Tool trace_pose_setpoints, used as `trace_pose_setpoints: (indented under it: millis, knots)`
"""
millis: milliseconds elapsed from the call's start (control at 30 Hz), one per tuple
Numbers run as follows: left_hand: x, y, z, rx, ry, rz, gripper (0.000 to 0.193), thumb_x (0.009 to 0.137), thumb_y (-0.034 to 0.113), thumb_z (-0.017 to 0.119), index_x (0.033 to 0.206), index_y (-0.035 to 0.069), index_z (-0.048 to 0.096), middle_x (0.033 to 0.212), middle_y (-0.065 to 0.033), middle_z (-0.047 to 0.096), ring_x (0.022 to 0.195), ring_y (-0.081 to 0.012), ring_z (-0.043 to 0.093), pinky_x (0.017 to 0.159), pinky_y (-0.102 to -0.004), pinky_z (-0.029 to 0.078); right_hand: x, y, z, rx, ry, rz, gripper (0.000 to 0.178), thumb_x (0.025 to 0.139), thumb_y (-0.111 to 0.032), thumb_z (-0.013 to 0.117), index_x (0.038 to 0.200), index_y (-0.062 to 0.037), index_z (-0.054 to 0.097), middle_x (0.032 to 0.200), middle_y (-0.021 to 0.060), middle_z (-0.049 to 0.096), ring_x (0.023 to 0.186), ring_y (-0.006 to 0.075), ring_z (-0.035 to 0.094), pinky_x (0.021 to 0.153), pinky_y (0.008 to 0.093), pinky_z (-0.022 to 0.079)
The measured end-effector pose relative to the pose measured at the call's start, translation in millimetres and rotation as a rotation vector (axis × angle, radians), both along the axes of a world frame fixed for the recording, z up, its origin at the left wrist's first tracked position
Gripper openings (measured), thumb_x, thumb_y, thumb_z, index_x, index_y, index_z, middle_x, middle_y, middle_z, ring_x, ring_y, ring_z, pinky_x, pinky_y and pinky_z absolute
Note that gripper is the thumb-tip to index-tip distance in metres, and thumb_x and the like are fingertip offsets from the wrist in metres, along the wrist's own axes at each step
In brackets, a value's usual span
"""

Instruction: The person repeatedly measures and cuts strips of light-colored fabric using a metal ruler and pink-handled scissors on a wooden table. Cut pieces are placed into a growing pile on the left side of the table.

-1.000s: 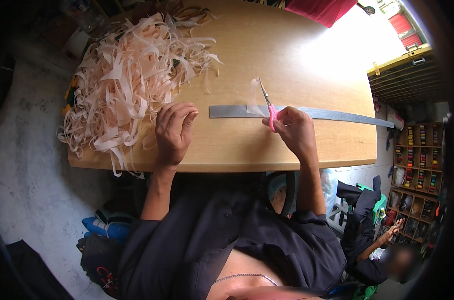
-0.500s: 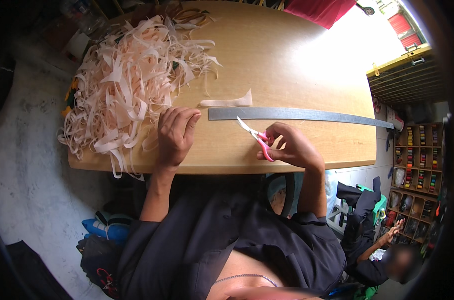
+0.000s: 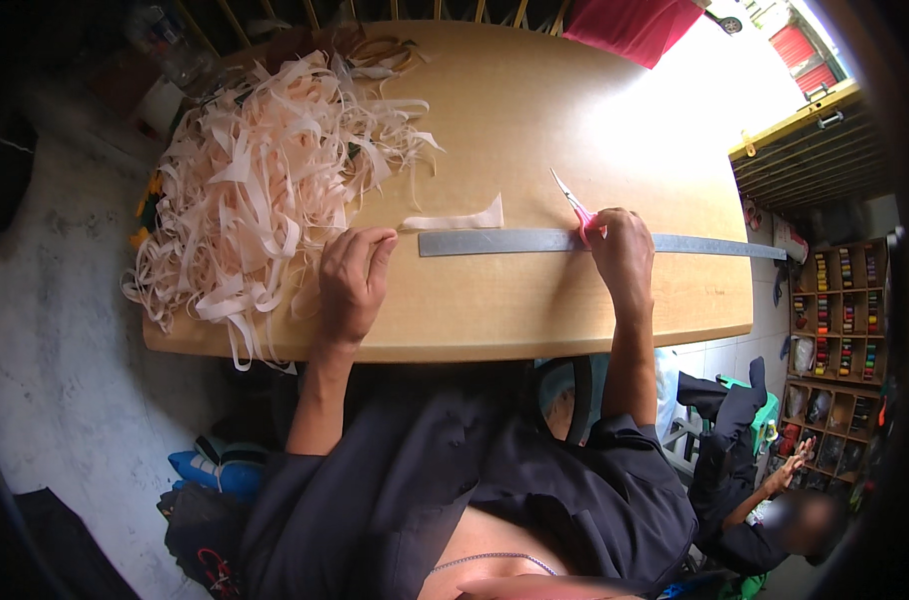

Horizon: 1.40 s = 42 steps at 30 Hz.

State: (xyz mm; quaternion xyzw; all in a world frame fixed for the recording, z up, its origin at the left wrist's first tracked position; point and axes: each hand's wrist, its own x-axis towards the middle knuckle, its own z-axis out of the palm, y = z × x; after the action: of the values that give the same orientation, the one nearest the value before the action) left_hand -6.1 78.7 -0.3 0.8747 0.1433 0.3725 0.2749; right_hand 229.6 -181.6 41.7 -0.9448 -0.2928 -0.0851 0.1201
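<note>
My right hand point(image 3: 625, 252) grips a pair of scissors point(image 3: 581, 212) by its pink handles. The blades look closed and point away from me, past a long metal ruler point(image 3: 485, 243) that lies across the table below them. My left hand point(image 3: 355, 285) is closed in a pinch left of the ruler's end; whatever is between its fingertips, if anything, is too small to make out. Just beyond the ruler lies a short pale peach fabric strip point(image 3: 455, 220) with a flared right end. A large heap of peach fabric strips point(image 3: 255, 190) spreads to the left of that hand.
The wooden table point(image 3: 495, 110) has a rounded front edge, with some strips hanging over it. Red cloth point(image 3: 635, 30) lies at the far edge. At right, another person point(image 3: 740, 480) sits near a shelf of thread spools point(image 3: 840, 310).
My right hand has moved up and right with the scissors, from the near side of the ruler to over it, and the blades have closed. My left hand stays about where it was.
</note>
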Motion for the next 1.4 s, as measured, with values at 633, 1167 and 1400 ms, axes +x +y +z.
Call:
trace_pose_setpoints:
  millis: [633, 1167, 1400]
  knots:
    - [-0.1, -2.2, 1.3, -0.062, 0.046, -0.033, 0.009, 0.098, 0.014, 0.073, 0.102, 0.006, 0.073, 0.091, -0.0104, 0.074, 0.083, -0.0329, 0.069, 0.076, -0.0416, 0.05, -60.3, 78.1, -25.4, 0.354, -0.116, 0.199, 0.029, 0.094, -0.033, 0.076, 0.089, -0.0042, 0.08, 0.098, 0.016, 0.074, 0.101, 0.0358, 0.065, 0.09, 0.0475, 0.048]
    - [-6.4, -5.1, 1.4, -0.046, 0.032, -0.081, 0.017, 0.088, 0.007, 0.082, 0.104, 0.006, 0.076, 0.091, -0.0086, 0.075, 0.084, -0.0298, 0.07, 0.077, -0.0403, 0.052, -23.7, -48.4, -32.1, 1.409, -0.411, -0.369, 0.018, 0.104, -0.006, 0.053, 0.101, 0.0036, 0.068, 0.09, 0.0133, 0.073, 0.079, 0.0214, 0.07, 0.073, 0.0299, 0.056]
    - [-4.0, -5.8, 2.6, 0.035, 0.006, -0.155, 0.018, 0.087, 0.009, 0.083, 0.103, 0.006, 0.077, 0.088, -0.0088, 0.075, 0.08, -0.0299, 0.069, 0.074, -0.0406, 0.051, -13.5, -299.2, -161.1, 1.519, -0.56, -1.393, 0.036, 0.094, -0.025, 0.059, 0.083, 0.0076, 0.069, 0.075, 0.0174, 0.073, 0.063, 0.0249, 0.068, 0.06, 0.0367, 0.057]
